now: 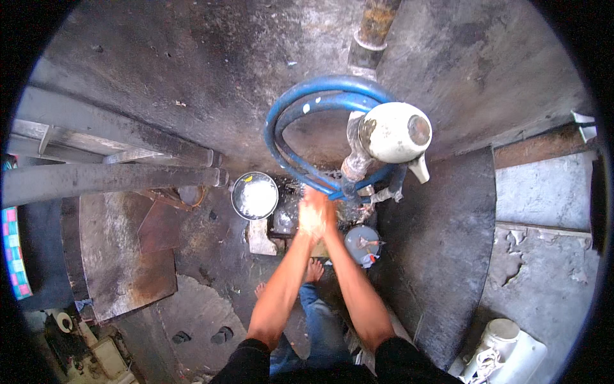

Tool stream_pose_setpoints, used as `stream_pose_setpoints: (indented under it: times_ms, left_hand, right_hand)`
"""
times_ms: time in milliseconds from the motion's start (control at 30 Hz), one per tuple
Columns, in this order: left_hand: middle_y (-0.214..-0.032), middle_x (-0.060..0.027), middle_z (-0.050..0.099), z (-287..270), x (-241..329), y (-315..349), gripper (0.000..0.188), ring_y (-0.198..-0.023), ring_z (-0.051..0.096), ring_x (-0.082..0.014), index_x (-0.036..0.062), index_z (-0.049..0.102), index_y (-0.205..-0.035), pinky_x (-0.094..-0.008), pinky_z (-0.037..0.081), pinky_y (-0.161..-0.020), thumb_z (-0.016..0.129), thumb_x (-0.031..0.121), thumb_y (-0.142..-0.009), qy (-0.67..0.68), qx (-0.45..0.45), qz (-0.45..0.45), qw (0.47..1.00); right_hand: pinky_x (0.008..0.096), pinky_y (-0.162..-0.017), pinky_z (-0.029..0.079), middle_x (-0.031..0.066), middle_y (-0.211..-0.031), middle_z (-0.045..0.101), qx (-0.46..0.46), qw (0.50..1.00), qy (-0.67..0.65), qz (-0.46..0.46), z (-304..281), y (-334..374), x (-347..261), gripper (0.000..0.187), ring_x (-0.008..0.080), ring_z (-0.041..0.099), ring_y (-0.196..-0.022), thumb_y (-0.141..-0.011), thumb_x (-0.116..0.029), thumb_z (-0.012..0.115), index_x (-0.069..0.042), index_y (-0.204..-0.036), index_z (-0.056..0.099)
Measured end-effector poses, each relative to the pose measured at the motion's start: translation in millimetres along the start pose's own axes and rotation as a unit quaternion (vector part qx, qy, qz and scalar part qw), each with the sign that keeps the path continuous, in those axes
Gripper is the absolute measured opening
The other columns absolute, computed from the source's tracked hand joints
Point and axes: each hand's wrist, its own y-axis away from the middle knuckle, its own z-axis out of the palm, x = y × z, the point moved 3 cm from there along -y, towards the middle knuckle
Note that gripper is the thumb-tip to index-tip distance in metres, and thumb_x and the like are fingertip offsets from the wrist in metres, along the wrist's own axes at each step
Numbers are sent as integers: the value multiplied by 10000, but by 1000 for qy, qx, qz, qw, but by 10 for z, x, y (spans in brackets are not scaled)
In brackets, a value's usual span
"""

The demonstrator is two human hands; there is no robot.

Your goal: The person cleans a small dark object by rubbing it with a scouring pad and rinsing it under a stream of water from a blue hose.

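While both hands meet below and left of the fitting [398, 134] in the head view, left hand [307, 216] and right hand [328, 214] look pressed together; blur hides exactly how. Finger state not readable: can't tell if either is clenched or released, and no object shows between them. Blue hose [276, 121] loops out left of the fitting, its lower run crossing near the fingertips; contact unclear. Main risk: lifting the hands could snag that loop and tug at the fitting's joint.

Basin [236, 192] sits farther left of and below the fitting, bright inside, probably glare off liquid, yellow scrap [247, 180] near its edge. A leftward swing of the left hand might tip it and spill the contents.

Grey tub [355, 237] stands below the fitting, just beside the right wrist, small loose bits on top, a red one [371, 258] among them. The right wrist drifting outward could knock those off.

Bare feet [314, 269] are farther below the fitting; the floor [217, 259] may be wet, can't confirm. If so, leaning forward could cause a slip.
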Motion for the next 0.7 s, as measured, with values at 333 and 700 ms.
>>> stream_pose_setpoints:
  times_ms: [333, 700]
  left_hand:
    - [-987, -22, 617, -78, 439, -206, 361, -755, 544, -156, 110, 528, -1185, -316, 462, -711, 351, 366, -1002, -47, -14, -17, 999]
    - [-1079, -137, 595, -487, 426, -463, 203, -1022, 572, -270, 90, 548, -1077, -440, 442, -939, 458, 213, -943, -222, -1, -107, 969]
  right_hand:
    - [448, -1047, 353, 181, -1372, 472, 40, 950, -307, -46, -74, 54, -326, 401, 345, 420, -1288, -916, -202, 457, -79, -1291, 524]
    - [315, -556, 505, 81, -594, 647, 219, 762, -544, 275, 112, 70, 260, 166, 152, 612, -555, -746, -94, 691, 15, -631, 639]
